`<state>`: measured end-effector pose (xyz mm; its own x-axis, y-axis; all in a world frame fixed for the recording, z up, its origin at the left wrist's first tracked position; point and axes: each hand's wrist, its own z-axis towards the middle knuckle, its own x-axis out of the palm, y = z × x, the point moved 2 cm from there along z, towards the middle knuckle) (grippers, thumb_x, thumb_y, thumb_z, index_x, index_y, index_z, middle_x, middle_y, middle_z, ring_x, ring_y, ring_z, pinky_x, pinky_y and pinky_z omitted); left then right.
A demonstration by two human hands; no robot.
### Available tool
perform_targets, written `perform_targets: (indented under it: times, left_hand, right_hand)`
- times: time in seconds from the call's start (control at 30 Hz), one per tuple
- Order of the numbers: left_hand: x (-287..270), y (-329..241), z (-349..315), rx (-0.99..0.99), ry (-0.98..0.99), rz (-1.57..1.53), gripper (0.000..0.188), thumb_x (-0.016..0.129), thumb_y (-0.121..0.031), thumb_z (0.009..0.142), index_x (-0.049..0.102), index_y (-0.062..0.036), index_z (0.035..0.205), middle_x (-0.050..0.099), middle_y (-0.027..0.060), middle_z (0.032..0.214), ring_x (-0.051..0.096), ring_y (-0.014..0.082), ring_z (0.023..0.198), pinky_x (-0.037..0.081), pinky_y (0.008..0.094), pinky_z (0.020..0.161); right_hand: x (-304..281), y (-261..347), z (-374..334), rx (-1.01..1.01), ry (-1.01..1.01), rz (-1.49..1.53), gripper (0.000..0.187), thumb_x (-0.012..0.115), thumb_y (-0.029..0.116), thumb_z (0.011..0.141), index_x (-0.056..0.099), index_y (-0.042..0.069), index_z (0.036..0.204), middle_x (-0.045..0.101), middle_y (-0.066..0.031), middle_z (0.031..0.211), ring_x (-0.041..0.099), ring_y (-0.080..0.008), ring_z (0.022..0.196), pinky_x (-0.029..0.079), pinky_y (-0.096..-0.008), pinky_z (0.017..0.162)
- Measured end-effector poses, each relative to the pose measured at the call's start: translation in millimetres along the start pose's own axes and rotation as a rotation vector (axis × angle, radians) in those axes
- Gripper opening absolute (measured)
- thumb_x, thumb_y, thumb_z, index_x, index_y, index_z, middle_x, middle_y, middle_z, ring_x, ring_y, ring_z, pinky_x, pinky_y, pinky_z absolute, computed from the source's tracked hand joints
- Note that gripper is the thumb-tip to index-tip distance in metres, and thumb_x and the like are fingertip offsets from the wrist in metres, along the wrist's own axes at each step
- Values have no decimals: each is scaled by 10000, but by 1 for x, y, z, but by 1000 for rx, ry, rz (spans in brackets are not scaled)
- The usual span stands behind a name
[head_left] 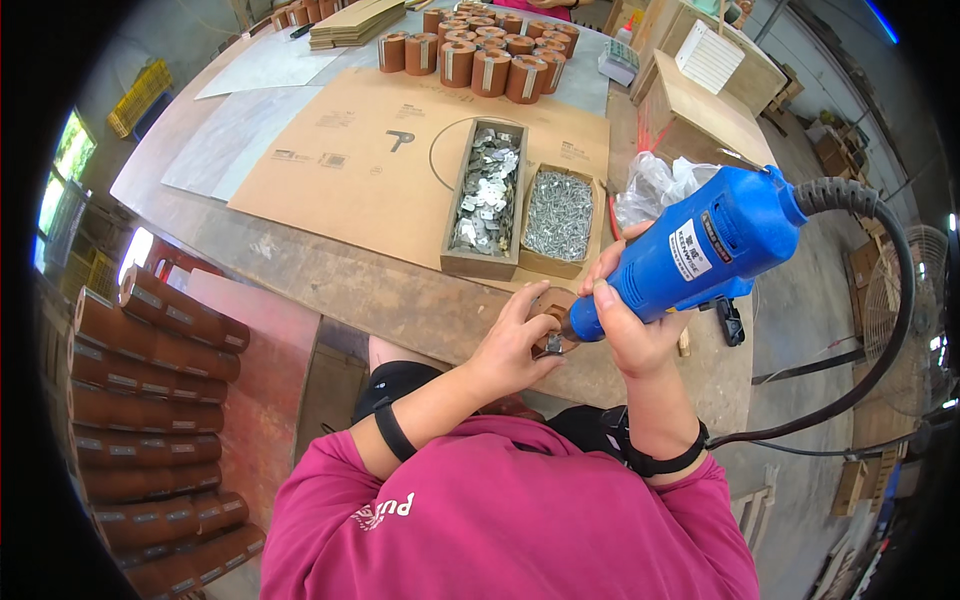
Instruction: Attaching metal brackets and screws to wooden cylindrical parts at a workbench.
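Observation:
A blue corded electric screwdriver (700, 250) lies slanted in my right hand (638, 325), whose fingers wrap round its front part. Its nose points down and left toward my left hand (512, 343). Between my left thumb and fingers is a small metal piece (553, 344), held close to the tool's tip over the table's near edge. Something brown shows beside it, but my fingers hide most of it. Just beyond my hands, a long wooden box (478, 265) holds small flat metal plates (490, 190), and a cardboard box (548, 266) holds many screws (558, 215).
A cardboard sheet (330, 190) covers part of the table. Brown cylinders (490, 72) stand grouped at the far side; more brown cylinders (150, 400) are stacked at left. The thick black cable (905, 300) loops down on the right. Clear plastic bags (660, 185) lie beside the screws.

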<state>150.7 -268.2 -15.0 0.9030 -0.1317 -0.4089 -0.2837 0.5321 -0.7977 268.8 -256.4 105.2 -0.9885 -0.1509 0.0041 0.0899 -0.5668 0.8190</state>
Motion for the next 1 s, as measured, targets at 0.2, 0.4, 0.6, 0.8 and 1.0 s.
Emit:
perform_targets:
  times: [0.2, 0.4, 0.6, 0.8, 1.0]
  left_hand:
    - [2, 2, -1, -16, -10, -35, 415, 766, -81, 523, 532, -50, 864, 341, 262, 1238, 384, 435, 1118, 375, 429, 901]
    - [2, 2, 0, -11, -26, -31, 399, 764, -63, 517, 541, -44, 847, 359, 263, 1224, 420, 426, 1087, 396, 418, 877]
    - [1, 1, 1, 27, -38, 32, 385, 757, -53, 554, 553, -19, 879, 365, 229, 1214, 507, 308, 897, 448, 338, 712]
    - [-2, -4, 2, 24, -30, 103, 364, 765, -77, 571, 550, -13, 857, 358, 209, 1232, 576, 263, 805, 492, 310, 643]
    - [-3, -5, 2, 67, -47, 148, 379, 774, -98, 559, 548, -16, 852, 357, 221, 1240, 570, 297, 847, 481, 336, 702]
  right_hand:
    - [1, -2, -1, 32, -18, 24, 475, 539, -37, 695, 338, 15, 1123, 491, -79, 788, 532, -160, 698, 459, -307, 654]
    - [0, -4, 0, 25, -12, 28, 472, 542, -36, 698, 337, 13, 1120, 493, -78, 785, 533, -159, 691, 458, -302, 653]
    - [-1, -4, 2, 10, 13, 24, 491, 550, -31, 696, 332, 10, 1135, 497, -84, 781, 533, -165, 688, 458, -309, 649]
    - [-11, 7, 5, 12, -63, 238, 520, 569, -65, 663, 360, -16, 1137, 531, -86, 804, 540, -143, 726, 453, -275, 655]
    - [-14, 7, 1, -2, -34, 295, 536, 554, -73, 684, 321, 1, 1161, 517, -88, 816, 537, -156, 740, 454, -290, 677]
